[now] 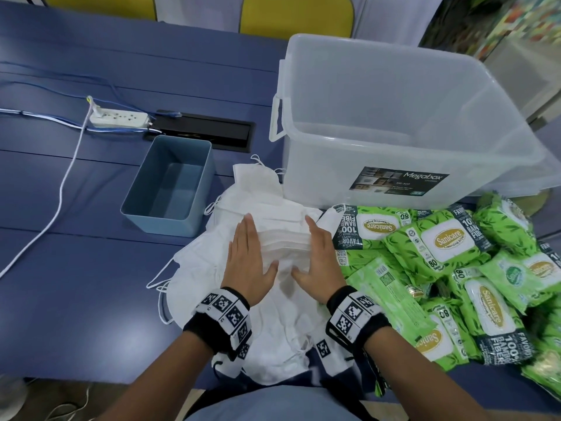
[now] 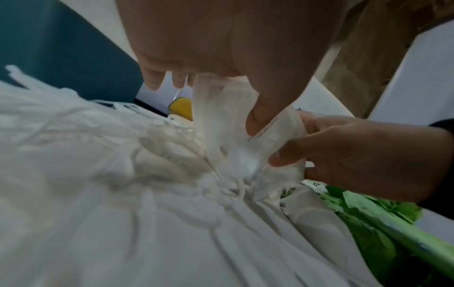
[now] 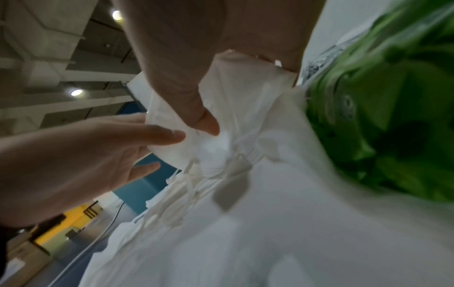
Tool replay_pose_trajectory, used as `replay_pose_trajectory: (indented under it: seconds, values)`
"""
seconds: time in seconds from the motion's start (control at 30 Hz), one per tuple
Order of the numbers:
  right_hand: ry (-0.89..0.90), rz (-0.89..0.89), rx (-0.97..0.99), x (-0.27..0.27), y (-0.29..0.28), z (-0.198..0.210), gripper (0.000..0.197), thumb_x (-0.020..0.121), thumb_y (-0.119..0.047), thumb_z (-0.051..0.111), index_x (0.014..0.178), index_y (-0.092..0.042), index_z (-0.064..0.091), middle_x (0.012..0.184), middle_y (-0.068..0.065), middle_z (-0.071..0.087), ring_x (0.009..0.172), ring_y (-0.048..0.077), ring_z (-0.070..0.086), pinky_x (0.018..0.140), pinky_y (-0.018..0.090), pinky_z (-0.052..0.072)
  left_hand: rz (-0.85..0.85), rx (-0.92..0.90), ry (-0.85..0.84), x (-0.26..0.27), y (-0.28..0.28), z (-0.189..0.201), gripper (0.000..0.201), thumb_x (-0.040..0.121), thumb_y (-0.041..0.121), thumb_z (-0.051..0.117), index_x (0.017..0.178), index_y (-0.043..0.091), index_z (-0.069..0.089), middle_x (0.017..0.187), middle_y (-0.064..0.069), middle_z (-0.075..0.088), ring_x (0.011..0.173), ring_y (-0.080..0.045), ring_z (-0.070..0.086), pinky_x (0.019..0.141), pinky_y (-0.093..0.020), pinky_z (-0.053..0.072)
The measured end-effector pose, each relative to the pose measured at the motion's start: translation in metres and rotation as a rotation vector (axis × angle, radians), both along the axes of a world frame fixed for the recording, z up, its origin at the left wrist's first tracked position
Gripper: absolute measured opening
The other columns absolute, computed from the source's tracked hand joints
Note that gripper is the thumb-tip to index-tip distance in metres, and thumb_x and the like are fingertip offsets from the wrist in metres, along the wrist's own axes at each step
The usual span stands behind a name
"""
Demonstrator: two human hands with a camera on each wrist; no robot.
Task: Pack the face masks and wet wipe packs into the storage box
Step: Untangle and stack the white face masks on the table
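Observation:
A clear plastic storage box (image 1: 318,165) stands empty at the back right of the blue table. In front of it lies a loose pile of white face masks (image 1: 273,329). A squared stack of masks (image 1: 283,241) sits on top of the pile. My left hand (image 1: 247,253) and right hand (image 1: 318,256) flank that stack, with straight fingers pressed against its two long sides and thumbs touching its near end. The wrist views show the stack (image 2: 221,108) (image 3: 240,101) held between both palms. Green wet wipe packs (image 1: 440,247) are heaped at the right.
An empty blue bin (image 1: 158,221) stands left of the masks. Behind it are a black cable slot (image 1: 206,132), a white power strip (image 1: 120,118) and a white cable (image 1: 65,183) running to the left edge. Yellow chairs stand beyond the table.

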State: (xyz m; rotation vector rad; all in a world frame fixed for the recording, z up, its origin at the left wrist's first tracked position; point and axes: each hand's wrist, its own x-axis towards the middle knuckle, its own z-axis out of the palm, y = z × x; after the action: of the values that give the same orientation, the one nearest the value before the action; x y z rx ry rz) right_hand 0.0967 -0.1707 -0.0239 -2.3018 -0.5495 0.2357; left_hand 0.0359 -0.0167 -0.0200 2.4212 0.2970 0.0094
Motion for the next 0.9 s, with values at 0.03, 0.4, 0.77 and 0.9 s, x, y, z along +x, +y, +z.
replay_pose_trajectory:
  seconds: [0.03, 0.4, 0.77, 0.9]
  values:
    - [0.012, -0.006, 0.026, 0.000, 0.000, -0.001, 0.092, 0.071, -0.012, 0.071, 0.148, -0.013, 0.020, 0.135, 0.009, 0.037, 0.127, 0.018, 0.032, 0.110, 0.025, 0.023, 0.008, -0.034, 0.004, -0.001, 0.001, -0.001, 0.096, 0.091, 0.029, 0.058, 0.147, 0.005, -0.016, 0.159, -0.008, -0.013, 0.148, -0.023, -0.008, 0.120, -0.032, 0.000]
    - [-0.029, -0.057, 0.011, 0.005, 0.001, -0.006, 0.044, 0.077, -0.005, 0.067, 0.116, -0.001, 0.048, 0.112, 0.013, 0.052, 0.107, 0.030, 0.047, 0.093, 0.034, 0.036, 0.031, 0.103, -0.012, -0.012, 0.010, -0.004, 0.111, 0.077, 0.060, 0.048, 0.143, 0.004, -0.021, 0.155, -0.016, -0.022, 0.145, -0.034, -0.017, 0.119, -0.045, -0.003]
    - [-0.300, 0.038, -0.001, 0.008, 0.008, 0.022, 0.038, 0.071, -0.010, 0.058, 0.109, -0.010, 0.054, 0.104, 0.009, 0.059, 0.092, 0.030, 0.055, 0.081, 0.045, 0.044, -0.067, -0.058, -0.190, 0.012, 0.012, 0.013, 0.038, 0.088, 0.009, 0.060, 0.123, 0.010, 0.044, 0.102, -0.006, 0.055, 0.093, -0.025, 0.051, 0.074, -0.027, 0.038]
    - [-0.192, -0.043, 0.070, 0.010, 0.004, 0.021, 0.058, 0.070, -0.008, 0.061, 0.127, -0.012, 0.047, 0.118, 0.006, 0.053, 0.107, 0.019, 0.045, 0.093, 0.032, 0.034, -0.031, -0.210, -0.208, 0.007, 0.012, 0.004, 0.069, 0.088, 0.007, 0.061, 0.145, 0.019, 0.025, 0.118, 0.005, 0.044, 0.105, -0.012, 0.042, 0.094, -0.021, 0.031]
